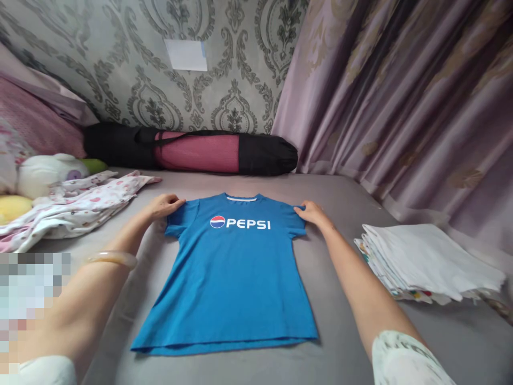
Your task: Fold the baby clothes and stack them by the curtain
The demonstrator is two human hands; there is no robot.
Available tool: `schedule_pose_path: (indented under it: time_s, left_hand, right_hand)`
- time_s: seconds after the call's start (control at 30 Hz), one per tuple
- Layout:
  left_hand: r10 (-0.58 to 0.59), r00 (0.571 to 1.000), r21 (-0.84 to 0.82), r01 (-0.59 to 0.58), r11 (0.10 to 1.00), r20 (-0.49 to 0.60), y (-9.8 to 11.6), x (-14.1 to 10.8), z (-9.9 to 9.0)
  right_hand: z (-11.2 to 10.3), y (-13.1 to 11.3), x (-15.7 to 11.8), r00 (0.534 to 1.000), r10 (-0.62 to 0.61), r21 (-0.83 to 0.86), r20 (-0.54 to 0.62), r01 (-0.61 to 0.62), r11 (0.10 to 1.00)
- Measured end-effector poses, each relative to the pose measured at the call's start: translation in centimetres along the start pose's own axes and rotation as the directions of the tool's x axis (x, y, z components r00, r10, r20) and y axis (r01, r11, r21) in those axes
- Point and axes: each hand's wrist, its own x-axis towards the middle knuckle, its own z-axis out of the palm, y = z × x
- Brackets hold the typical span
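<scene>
Blue fabric is held at both sleeves: the left hand [166, 206] pinches the outer top edge of one short sleeve of a T-shirt [240, 278], and the right hand [310, 212] pinches the matching edge of the other. Each grip is closed on cloth, though the parts of the fingers beneath it are hidden. The T-shirt lies flat, front up, neckline away from the wearer, with a round red, white and blue logo and "PEPSI" in white across the chest. Its hem gapes slightly; the inside is mostly out of sight. A pale bangle [114, 259] circles the left forearm, and both forearms run out of view at the bottom.

Under the T-shirt spreads a grey sheet [336, 342], softly creased. Right of the T-shirt sits a folded stack of cloth [428, 259], white on top, its lower layers hard to identify. To the left lie rumpled white printed fabric [88, 208], a white plush toy [52, 174] and a yellow object [15, 208] cut off by the frame. Pixelation [28, 305] masks the lower left corner.

Beyond the T-shirt, a long black and dark pink bag [196, 152] rests along a wall with grey damask wallpaper [236, 69], where a blank-looking white sheet of paper [186, 55] hangs. Mauve curtains [380, 107] fall to the right.
</scene>
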Motion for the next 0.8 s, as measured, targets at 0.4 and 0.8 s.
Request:
schedule_pose_path:
  time_s: [0.4,0.8]
  left_hand:
    - [-0.246,0.969,-0.511,0.199,0.836,-0.024,0.3,-3.0,0.6]
    - [-0.224,0.929,0.008,0.237,0.971,-0.296,3.6,-4.8,3.0]
  right_hand:
    - [1.5,-1.2,-0.2,0.956,0.268,0.342,-0.119,-0.214,0.915]
    - [0.8,-4.4,-4.7,0.981,0.169,0.022,-0.1,-0.167,0.986]
